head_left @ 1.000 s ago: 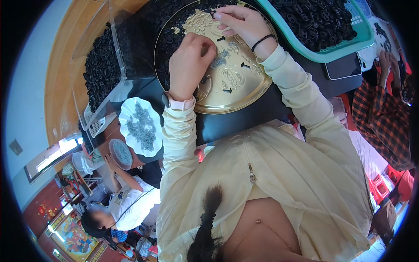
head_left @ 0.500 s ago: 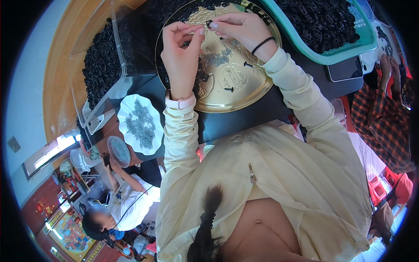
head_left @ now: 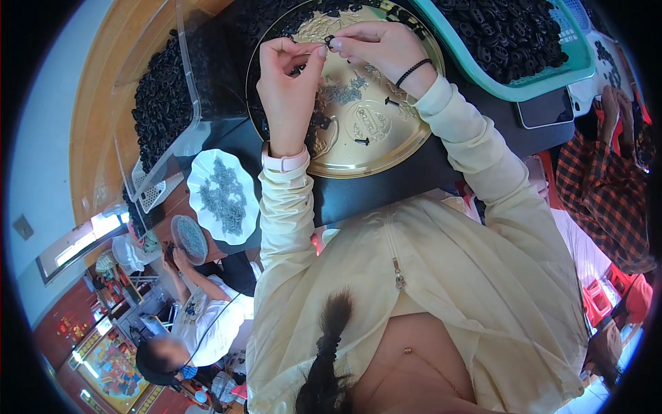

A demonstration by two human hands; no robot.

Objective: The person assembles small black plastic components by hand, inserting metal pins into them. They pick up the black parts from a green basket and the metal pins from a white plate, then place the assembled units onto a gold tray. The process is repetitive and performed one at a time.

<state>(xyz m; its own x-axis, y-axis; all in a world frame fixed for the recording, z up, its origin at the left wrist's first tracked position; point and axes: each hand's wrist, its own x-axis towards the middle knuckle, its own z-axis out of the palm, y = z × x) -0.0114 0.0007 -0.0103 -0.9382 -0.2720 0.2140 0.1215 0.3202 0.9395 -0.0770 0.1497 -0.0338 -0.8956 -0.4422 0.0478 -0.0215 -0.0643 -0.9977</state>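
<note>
Above a round golden tray (head_left: 365, 167), my two hands meet fingertip to fingertip. Between the thumb and forefinger of my right hand (head_left: 389, 54) is a small black plastic piece (head_left: 329, 42). My left hand (head_left: 291, 83) is pinched closed right beside that piece; whatever it holds is too small to make out. Under my hands, a cluster of small grey metal springs (head_left: 343, 92) lies on the tray. Black pegs (head_left: 362, 142) are scattered there too, and more black pieces sit near my left wrist, partly hidden by it.
At my left stand a white scalloped dish (head_left: 241, 165) of small grey pieces and a clear bin (head_left: 195, 83) of black parts. A teal basket (head_left: 514, 93) of black parts is at the far right, near a phone (head_left: 545, 113). Other people work on both sides.
My left fingertips have shifted slightly right, closer to the black piece. My right hand stays almost in place, still pinching it. The person at the lower left has moved a little.
</note>
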